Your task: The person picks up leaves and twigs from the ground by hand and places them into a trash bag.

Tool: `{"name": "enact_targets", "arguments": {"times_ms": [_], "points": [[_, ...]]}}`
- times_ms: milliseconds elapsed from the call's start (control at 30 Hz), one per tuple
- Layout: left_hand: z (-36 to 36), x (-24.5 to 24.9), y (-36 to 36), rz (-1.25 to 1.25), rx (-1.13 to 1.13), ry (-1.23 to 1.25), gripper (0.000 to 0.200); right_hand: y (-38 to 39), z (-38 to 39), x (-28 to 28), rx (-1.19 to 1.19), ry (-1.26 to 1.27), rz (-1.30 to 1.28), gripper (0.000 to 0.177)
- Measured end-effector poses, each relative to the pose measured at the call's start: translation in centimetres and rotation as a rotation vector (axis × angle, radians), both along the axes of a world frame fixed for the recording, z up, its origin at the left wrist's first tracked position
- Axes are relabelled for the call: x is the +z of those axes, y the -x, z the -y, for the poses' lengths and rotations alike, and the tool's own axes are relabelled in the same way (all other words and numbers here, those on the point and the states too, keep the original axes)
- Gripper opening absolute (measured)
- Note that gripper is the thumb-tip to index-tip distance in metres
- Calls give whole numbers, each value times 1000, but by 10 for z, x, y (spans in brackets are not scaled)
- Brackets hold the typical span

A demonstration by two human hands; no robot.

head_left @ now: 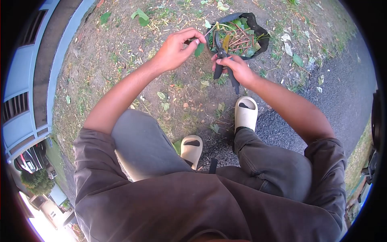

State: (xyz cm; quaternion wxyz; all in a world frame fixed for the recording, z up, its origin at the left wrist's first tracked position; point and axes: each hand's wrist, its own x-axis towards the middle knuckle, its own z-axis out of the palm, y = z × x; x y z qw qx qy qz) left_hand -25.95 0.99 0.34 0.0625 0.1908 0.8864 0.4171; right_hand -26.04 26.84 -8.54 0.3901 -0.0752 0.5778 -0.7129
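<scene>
My left grip (175, 49) is clamped at the fingertips on a thin stem (210, 32), which extends from the fingers toward the tip of the pruning shears (221, 51); contact between stem and tip cannot be determined. A green leaf (199, 49) hangs just below these fingertips. My right grip (237, 67) is clamped around the shears' dark handles; the blades stand apart, beyond the fingers, directed away from my body. The dark bag (263, 34), containing leaves and cut stems (242, 40), sits on the ground (161, 109) just beyond my right grip.
</scene>
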Motion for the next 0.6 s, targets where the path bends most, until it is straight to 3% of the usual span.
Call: {"name": "enact_targets", "arguments": {"times_ms": [300, 600], "points": [[-6, -12, 4, 47, -175, -83, 14, 10, -2, 6, -5, 16, 123, 35], [-9, -23, -3, 140, -166, -91, 14, 17, -2, 7, -56, -19, 201, 37]]}}
